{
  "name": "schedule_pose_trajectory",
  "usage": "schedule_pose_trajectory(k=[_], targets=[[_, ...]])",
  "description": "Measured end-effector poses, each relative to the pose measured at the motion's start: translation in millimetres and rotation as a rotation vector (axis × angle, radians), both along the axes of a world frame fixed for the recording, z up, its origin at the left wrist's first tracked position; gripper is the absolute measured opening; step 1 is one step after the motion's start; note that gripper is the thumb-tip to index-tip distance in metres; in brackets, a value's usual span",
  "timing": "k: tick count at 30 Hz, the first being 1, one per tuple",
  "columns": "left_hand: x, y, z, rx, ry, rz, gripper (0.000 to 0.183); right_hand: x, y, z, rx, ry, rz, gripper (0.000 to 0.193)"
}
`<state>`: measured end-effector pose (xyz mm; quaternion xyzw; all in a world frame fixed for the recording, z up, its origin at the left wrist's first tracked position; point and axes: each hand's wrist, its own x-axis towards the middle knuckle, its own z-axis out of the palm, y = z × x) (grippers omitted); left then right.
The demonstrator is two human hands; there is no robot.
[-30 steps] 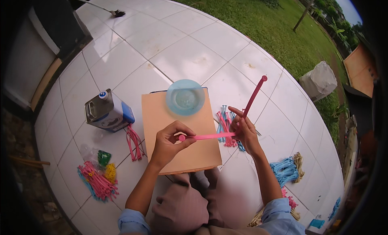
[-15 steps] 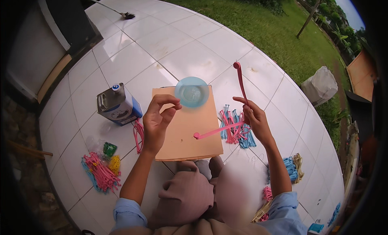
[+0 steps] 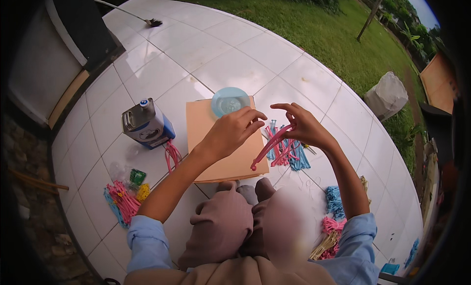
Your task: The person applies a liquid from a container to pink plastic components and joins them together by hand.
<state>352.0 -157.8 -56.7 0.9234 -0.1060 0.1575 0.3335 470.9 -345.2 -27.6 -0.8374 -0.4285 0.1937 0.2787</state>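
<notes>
A pink strip (image 3: 271, 146) with a rolled end hangs from my right hand (image 3: 308, 128). Its thumb and lower fingers are closed on the strip, while the index finger points left. My left hand (image 3: 229, 134) is over the tan board (image 3: 221, 162), partly in front of the light blue bowl (image 3: 230, 97). Left thumb and index tips come close together in a pinch; whatever is between them is too small to make out. Beyond my right hand, pink and blue strips (image 3: 289, 155) lie in a bundle on the tiles.
A rectangular metal can (image 3: 148, 125) with a blue cap stands left of the board. Pink strips (image 3: 122, 201) and small green (image 3: 137, 177) and yellow (image 3: 143, 192) packets lie front left. Blue strips (image 3: 334, 202) lie by my right forearm. A white sack (image 3: 387, 96) stands on the grass.
My left hand has moved right, toward my right hand. The right hand has turned and shifted slightly left and up; the pink strip, spread wide before, now hangs downward to the left.
</notes>
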Motion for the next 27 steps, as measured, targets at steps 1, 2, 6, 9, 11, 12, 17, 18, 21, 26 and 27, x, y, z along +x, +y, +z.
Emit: schedule_pose_trajectory(k=[1, 2, 6, 9, 11, 12, 17, 18, 21, 26, 27], targets=[[-1, -5, -2, -0.222, 0.044, -0.007, 0.023, 3, 0, -4, -0.002, 0.008, 0.016, 0.068], [0, -11, -6, -0.225, 0.054, -0.004, 0.023, 4, 1, -7, -0.004, 0.018, 0.018, 0.068], [6, -20, -19, -0.062, 0.053, 0.018, 0.022, 6, 5, -11, -0.01, 0.039, 0.041, 0.067], [13, -8, -23, -0.078, 0.06, 0.058, 0.022, 9, 2, -13, 0.057, 0.239, 0.047, 0.064], [15, 6, -10, -0.039, 0.216, 0.0, 0.024, 9, -1, -9, 0.127, 0.412, 0.055, 0.062], [14, 11, -5, 0.068, 0.202, -0.049, 0.028, 7, -3, -5, 0.159, 0.393, 0.054, 0.06], [19, 37, -10, 0.175, 0.092, -0.092, 0.029, 14, -7, 21, 0.249, 0.336, 0.02, 0.053], [17, 37, -13, 0.031, -0.161, 0.141, 0.027, 11, -5, 29, 0.229, 0.298, -0.02, 0.054], [4, 21, -26, -0.981, -0.35, 0.52, 0.023, -1, -3, 38, 0.408, 0.289, -0.18, 0.057], [-4, -49, -14, -1.199, 0.547, -0.125, 0.074, -31, 5, 19, 0.679, 0.197, -0.22, 0.073], [9, -57, -19, -1.384, 0.485, -0.157, 0.069, -40, 6, 14, 0.707, 0.204, -0.216, 0.075]])
